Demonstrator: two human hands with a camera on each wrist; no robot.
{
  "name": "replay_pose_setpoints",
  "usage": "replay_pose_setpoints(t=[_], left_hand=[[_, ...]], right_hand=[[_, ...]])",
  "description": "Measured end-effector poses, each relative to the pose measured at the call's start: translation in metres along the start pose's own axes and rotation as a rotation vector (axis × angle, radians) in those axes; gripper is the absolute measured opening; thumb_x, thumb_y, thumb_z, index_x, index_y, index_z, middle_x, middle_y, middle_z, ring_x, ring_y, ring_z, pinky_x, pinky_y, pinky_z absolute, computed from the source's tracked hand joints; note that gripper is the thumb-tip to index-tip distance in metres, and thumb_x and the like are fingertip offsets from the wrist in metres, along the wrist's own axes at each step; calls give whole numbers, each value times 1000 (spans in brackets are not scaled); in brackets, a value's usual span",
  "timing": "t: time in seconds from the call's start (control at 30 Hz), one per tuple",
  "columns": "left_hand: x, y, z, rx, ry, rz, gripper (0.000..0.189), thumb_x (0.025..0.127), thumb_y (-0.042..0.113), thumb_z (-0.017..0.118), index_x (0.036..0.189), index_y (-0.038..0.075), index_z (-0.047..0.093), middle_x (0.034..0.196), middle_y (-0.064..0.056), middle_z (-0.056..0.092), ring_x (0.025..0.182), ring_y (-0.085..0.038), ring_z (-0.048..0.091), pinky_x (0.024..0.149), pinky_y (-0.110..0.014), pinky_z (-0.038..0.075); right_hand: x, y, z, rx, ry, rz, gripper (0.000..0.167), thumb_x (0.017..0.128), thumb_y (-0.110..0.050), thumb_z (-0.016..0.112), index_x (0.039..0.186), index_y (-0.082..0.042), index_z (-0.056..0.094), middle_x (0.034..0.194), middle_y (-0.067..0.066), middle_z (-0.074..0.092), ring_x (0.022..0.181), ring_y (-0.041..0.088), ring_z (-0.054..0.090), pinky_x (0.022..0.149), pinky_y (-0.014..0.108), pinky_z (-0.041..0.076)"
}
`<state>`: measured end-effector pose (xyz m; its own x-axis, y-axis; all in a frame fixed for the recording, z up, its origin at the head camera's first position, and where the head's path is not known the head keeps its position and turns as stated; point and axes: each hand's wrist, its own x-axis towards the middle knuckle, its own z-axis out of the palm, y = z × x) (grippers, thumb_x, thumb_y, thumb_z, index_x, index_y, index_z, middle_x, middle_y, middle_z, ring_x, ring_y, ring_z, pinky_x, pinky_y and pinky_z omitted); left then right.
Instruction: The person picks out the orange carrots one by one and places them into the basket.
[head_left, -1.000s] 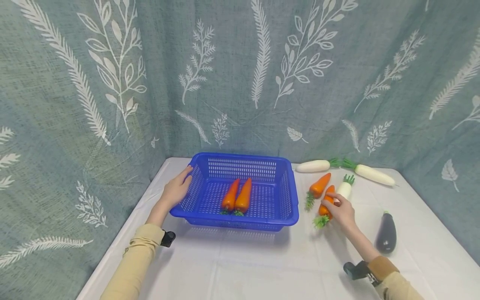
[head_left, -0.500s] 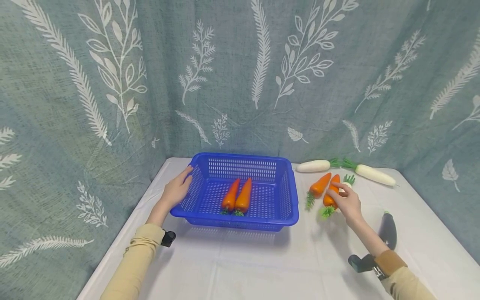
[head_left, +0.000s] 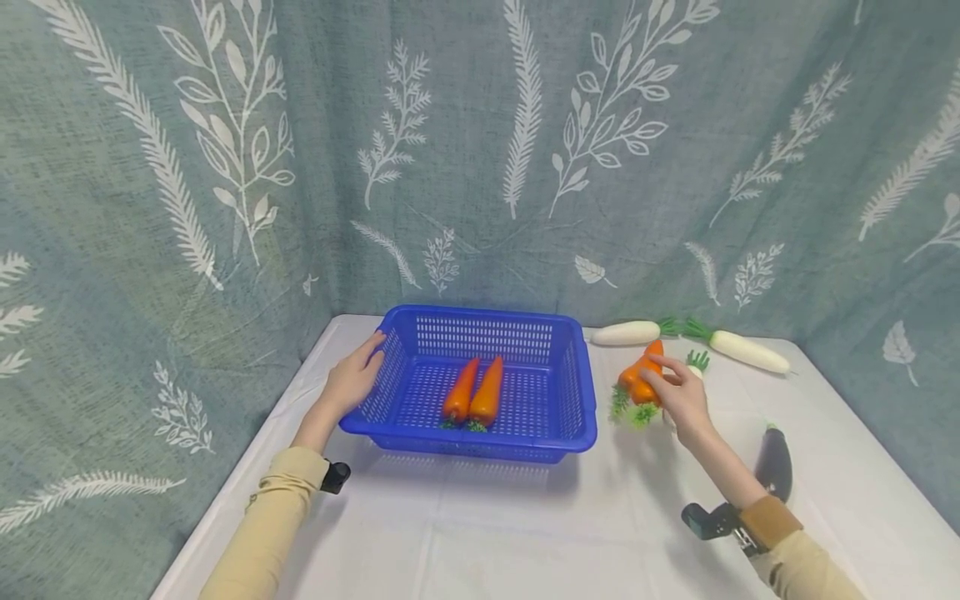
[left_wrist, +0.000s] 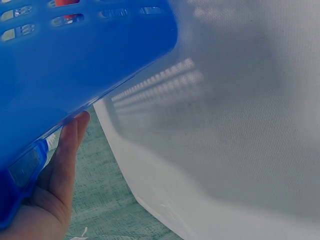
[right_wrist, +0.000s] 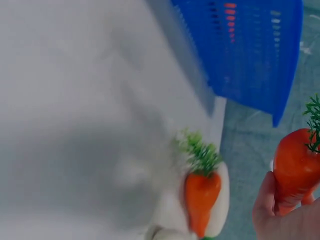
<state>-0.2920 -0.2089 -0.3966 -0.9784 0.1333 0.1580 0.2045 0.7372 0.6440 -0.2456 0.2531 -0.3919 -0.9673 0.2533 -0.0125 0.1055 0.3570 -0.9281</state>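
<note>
My left hand [head_left: 352,379] holds the left rim of the blue plastic basket [head_left: 480,442], its fingertips lying along the side in the left wrist view; the thumb is hidden there. Inside the basket lie two orange carrots [head_left: 486,392] with green tops. My right hand [head_left: 684,398] pinches another carrot [right_wrist: 295,162] between thumb and fingers, raised over the table in the right wrist view. Beneath it, a fourth carrot [right_wrist: 201,197] lies on the white cloth, overlapped by the held one in the head view.
Two white radishes [head_left: 750,350] lie along the back edge, one pointing left. A third radish [head_left: 696,367] is mostly behind my right hand. The dark eggplant [head_left: 775,458] lies right of my right forearm. A patterned green curtain [head_left: 480,167] stands behind the white-covered table [head_left: 450,533].
My right hand has lifted the carrot, carrying it back and then left until it overlaps the carrot lying on the cloth. The left hand and the basket stay put.
</note>
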Motion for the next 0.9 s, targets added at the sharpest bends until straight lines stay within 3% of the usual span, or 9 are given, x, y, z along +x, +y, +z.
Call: replay_pose_setpoints(t=[0.17, 0.33, 0.6, 0.73, 0.9], left_hand=[[1, -2, 0, 2, 6, 5, 48, 107, 20, 31, 149, -3, 33, 156, -19, 27, 140, -44, 28, 114, -58, 22], [1, -3, 1, -2, 7, 4, 48, 107, 19, 31, 149, -3, 33, 156, -19, 28, 140, -44, 28, 113, -58, 23], [2, -4, 2, 3, 10, 7, 48, 107, 20, 31, 149, -2, 34, 156, -18, 28, 139, -44, 29, 113, -59, 23], [3, -4, 2, 5, 10, 7, 48, 107, 20, 31, 149, -2, 34, 156, -19, 28, 139, -44, 29, 113, -59, 23], [2, -4, 2, 2, 9, 8, 48, 107, 20, 31, 149, -3, 34, 156, -19, 28, 139, -44, 29, 113, -58, 23]], right_hand=[[-3, -11, 11, 99, -3, -10, 50, 98, -20, 59, 140, 3, 47, 115, 21, 55, 74, -3, 55, 70, 11, 50], [-5, -21, 24, 125, -25, 6, 49, 97, -21, 59, 141, -1, 48, 124, 22, 53, 81, 1, 55, 73, 12, 48], [-6, -36, 46, 181, -29, -25, 48, 95, -22, 62, 139, -3, 52, 106, 15, 61, 70, 1, 56, 61, 15, 45], [-7, -44, 58, 214, -38, -22, 47, 96, -22, 62, 138, -5, 53, 111, 17, 59, 75, 2, 56, 65, 15, 46], [-10, -52, 76, 252, -65, -37, 44, 96, -19, 62, 136, -5, 55, 106, 14, 59, 81, 8, 57, 71, 17, 48]])
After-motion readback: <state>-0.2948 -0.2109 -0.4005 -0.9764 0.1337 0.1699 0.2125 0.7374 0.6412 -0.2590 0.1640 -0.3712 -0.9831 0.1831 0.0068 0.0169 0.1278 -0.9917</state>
